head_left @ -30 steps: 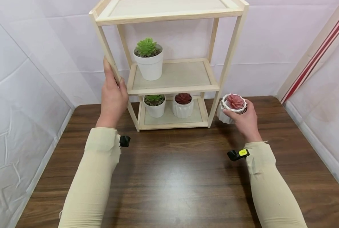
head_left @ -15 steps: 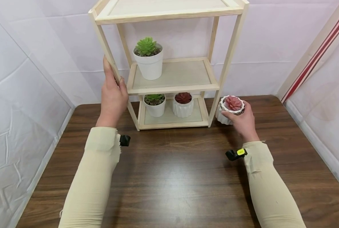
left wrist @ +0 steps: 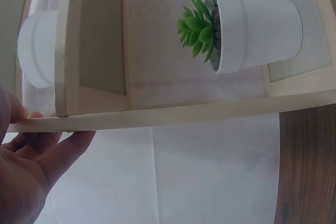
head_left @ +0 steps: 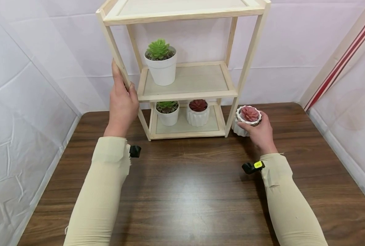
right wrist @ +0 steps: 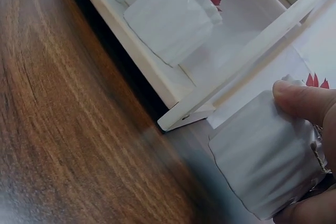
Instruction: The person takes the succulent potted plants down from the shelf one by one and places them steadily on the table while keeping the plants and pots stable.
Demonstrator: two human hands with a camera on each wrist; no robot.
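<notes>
My left hand [head_left: 122, 102] grips the left front post of a pale wooden shelf rack [head_left: 186, 95], thumb on the inner side and fingers outside, as the left wrist view also shows. Just right of the rack, my right hand [head_left: 260, 133] holds a white ribbed pot [right wrist: 265, 153] with a pinkish-red succulent [head_left: 250, 113]. Its thumb lies over the rim. A smooth white pot [head_left: 163, 71] with a green succulent stands on the middle shelf. On the bottom shelf are another smooth white pot [head_left: 169, 118] with a green succulent and a ribbed white pot [head_left: 197, 117] with a dark red one.
The rack stands at the back of a dark brown wooden table [head_left: 182, 191]. White cloth [head_left: 293, 51] hangs behind and on both sides. A red-striped strip [head_left: 339, 68] runs down the right back corner.
My right hand has shifted slightly left and toward me with the ribbed pot, bringing it closer to the rack's right front post. The left hand keeps its grip on the post.
</notes>
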